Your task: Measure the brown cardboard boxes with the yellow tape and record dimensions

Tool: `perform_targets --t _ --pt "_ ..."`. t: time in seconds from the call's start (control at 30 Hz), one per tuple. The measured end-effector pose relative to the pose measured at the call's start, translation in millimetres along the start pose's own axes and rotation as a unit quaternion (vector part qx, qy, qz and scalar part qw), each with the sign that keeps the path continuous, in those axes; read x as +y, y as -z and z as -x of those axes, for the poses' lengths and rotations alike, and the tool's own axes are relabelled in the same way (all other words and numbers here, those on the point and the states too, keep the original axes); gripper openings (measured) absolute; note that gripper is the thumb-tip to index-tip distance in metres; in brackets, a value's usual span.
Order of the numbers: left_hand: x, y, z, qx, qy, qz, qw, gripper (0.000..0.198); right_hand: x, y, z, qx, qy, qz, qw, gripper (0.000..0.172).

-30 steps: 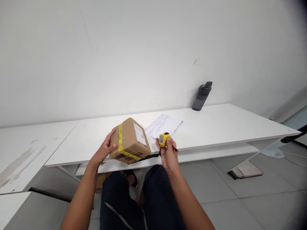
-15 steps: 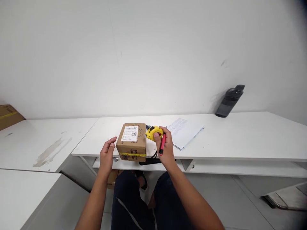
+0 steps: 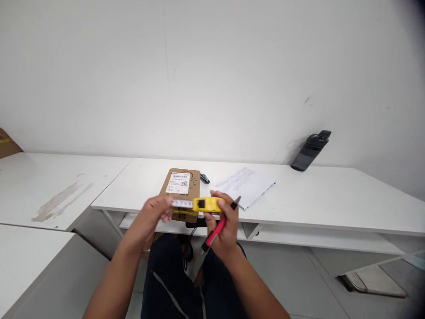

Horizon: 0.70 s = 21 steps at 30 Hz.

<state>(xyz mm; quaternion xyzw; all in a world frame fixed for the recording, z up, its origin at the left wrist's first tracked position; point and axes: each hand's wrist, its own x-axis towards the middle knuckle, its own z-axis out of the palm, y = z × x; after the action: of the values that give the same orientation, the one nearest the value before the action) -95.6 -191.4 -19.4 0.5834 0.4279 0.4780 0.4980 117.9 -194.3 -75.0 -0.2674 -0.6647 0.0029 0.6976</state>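
My right hand (image 3: 224,226) is closed around a yellow tape measure (image 3: 209,204) and also holds a red and black pen (image 3: 217,232) slanting across the palm. A short white length of tape blade (image 3: 182,203) sticks out of the case to the left. Its end is pinched between the thumb and fingers of my left hand (image 3: 157,210). Behind the blade, a brown cardboard box (image 3: 195,184) with a white shipping label (image 3: 178,183) and a yellow strap sits at the desk's front edge. My hands and the tape hide part of its front.
Written paper sheets (image 3: 245,186) lie right of the box on the white desk (image 3: 318,195). A dark bottle (image 3: 310,150) leans against the wall. A small dark object (image 3: 205,178) lies behind the box. Another carton (image 3: 8,145) stands far left.
My left hand has moved from beside the box to the tape's end and taken hold of it. A short stretch of blade now shows, and the tape measure has turned and moved lower.
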Motion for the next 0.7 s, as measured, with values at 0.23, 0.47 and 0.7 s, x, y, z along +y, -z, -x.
perform_targets --t 0.23,0.47,0.7 --pt "-25 79.8 -61 0.289 0.025 -0.088 0.953 0.033 74 66 2 0.036 -0.128 0.148 0.98 0.04" --pt "-49 74.5 -72 0.188 0.075 -0.073 0.977 0.041 108 40 -13 -0.053 -0.074 0.116 0.989 0.032" --pt "-44 32.7 -73 0.125 0.107 0.104 0.981 0.058 109 -18 -14 -0.096 -0.008 0.05 0.994 0.035"
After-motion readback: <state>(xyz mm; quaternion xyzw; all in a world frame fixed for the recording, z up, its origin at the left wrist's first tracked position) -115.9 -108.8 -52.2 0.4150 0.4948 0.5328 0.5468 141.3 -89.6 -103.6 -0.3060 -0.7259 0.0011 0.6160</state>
